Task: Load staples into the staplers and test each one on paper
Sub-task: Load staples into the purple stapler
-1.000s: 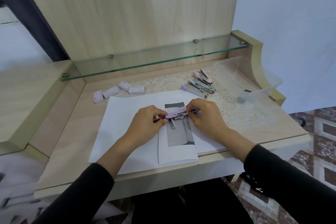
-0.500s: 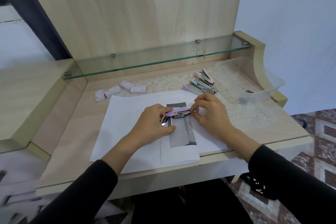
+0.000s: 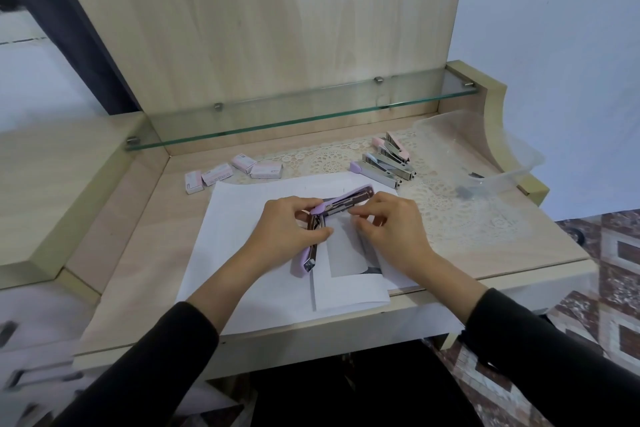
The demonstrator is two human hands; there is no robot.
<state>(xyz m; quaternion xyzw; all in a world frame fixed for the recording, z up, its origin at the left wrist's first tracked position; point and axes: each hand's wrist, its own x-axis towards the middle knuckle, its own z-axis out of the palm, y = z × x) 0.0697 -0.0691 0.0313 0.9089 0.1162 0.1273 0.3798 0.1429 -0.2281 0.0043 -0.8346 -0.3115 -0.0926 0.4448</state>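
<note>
Loading step in hand, judging from the purple stapler [image 3: 349, 196] swung open into an L on the white paper [image 3: 235, 218], not far from the front edge of the tabletop [image 3: 149, 253]. One leg pointing toward the back right corner, the other toward the front edge, with the hinge between the two hands. Gripped just below the hinge by the left hand [image 3: 287, 229], fingers and thumb curled round the lower leg. Pinched at the metal rail of the upper leg by the right hand [image 3: 391, 222], fingertips drawn together. Too small to tell if pinching a strip of staples as well. Rail filled or not: cannot tell.

Toward the back right of the tabletop, on a lace mat [image 3: 450, 218], a row of other staplers [image 3: 384, 166] lying side by side, near a clear plastic box [image 3: 502, 156] at the right edge. Toward the back left, four small staple boxes [image 3: 228, 172], just behind the paper.

Probably next: seat the strip fully in the rail, then fold the two legs together until closed, with the left grip kept firm against any swing of the lower leg. After that, a test press on the paper. Apparently the same work left for the other staplers, though loaded or empty cannot be told from here.
</note>
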